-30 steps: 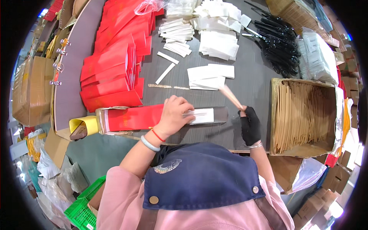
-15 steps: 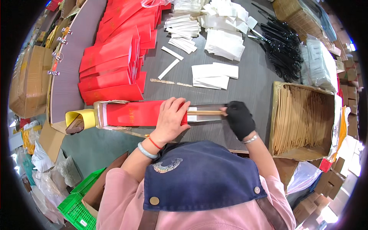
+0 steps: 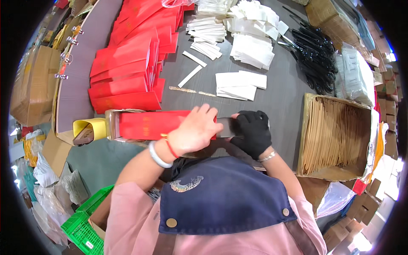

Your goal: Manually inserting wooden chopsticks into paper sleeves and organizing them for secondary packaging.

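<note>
A red paper sleeve (image 3: 151, 124) lies lengthwise at the table's near edge, on top of a cardboard holder (image 3: 113, 124). My bare left hand (image 3: 197, 127) rests on the sleeve's right end, its fingers spread and slightly blurred. A smooth grey strip (image 3: 224, 126) sticks out from that end. My right hand (image 3: 251, 131), in a black fingerless glove, closes around the strip, with fingertips at its far and near edges. Whatever lies under the right palm is hidden, and no wooden sticks show between the hands. A yellow band (image 3: 100, 129) is at the holder's left end.
Red sleeves (image 3: 127, 83) are piled at far left. White paper strips (image 3: 206, 29) and white cards (image 3: 240, 85) lie mid-table. Black straps (image 3: 312, 55) heap at far right, beside a carton of wooden sticks (image 3: 333, 131). A green crate (image 3: 85, 225) stands below left.
My right hand has moved left, up to the sleeve's end; the thin wooden sticks and white paper seen there before are now out of sight. My left hand has shifted slightly right.
</note>
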